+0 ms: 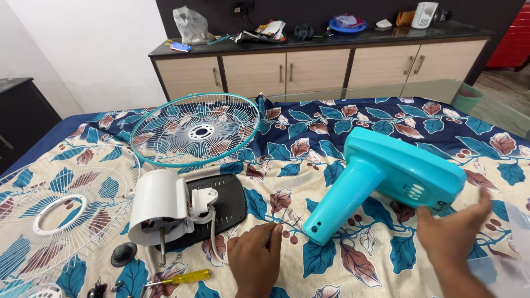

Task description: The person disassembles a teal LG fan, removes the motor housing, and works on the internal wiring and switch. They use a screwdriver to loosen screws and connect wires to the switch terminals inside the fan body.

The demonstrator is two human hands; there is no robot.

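Note:
A turquoise fan base with a hollow neck lies on its side on the floral bedsheet. My right hand is spread beside the base's lower right edge, with the thumb against it and the fingers blurred. My left hand rests on the sheet near the neck's open end. Its fingers are pinched on a small thin metal piece. A white fan motor housing with a bare shaft and a white cord lies left of that hand, on a black panel.
A turquoise-rimmed wire grille lies at the far left and a white grille at the left edge. A yellow-handled screwdriver, a black knob and small screws lie near the front. A cluttered cabinet stands behind the bed. Clear plastic lies at right.

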